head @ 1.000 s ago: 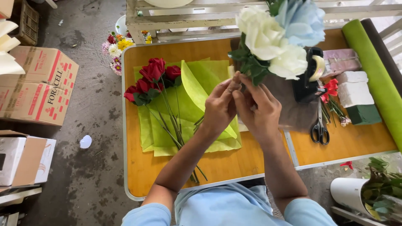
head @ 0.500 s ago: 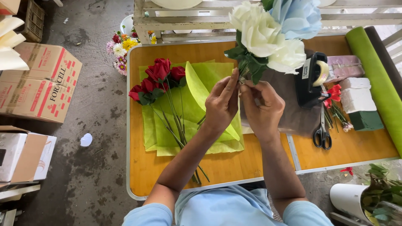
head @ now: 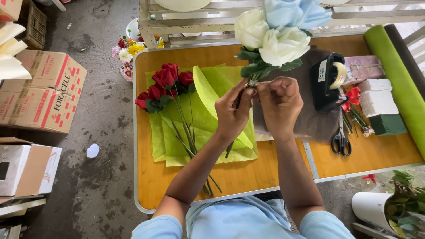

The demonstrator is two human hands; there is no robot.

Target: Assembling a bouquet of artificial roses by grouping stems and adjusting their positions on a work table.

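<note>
Bare tabletop (head: 248,175) near the person lies open — roses (head: 166,86) left, tape dispenser (head: 327,82) right.

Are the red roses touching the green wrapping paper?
Touching. The head view shows the red roses lying flat on the green wrapping paper, stems across it.

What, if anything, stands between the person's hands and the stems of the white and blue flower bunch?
Nothing visible: the left hand and right hand both already grip the flower bunch at its stems, raised above the green wrapping paper.

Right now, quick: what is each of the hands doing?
Left hand: closed on the stems of the white and blue bouquet.
Right hand: fingers curled at the same stems, pinching near them.
</note>
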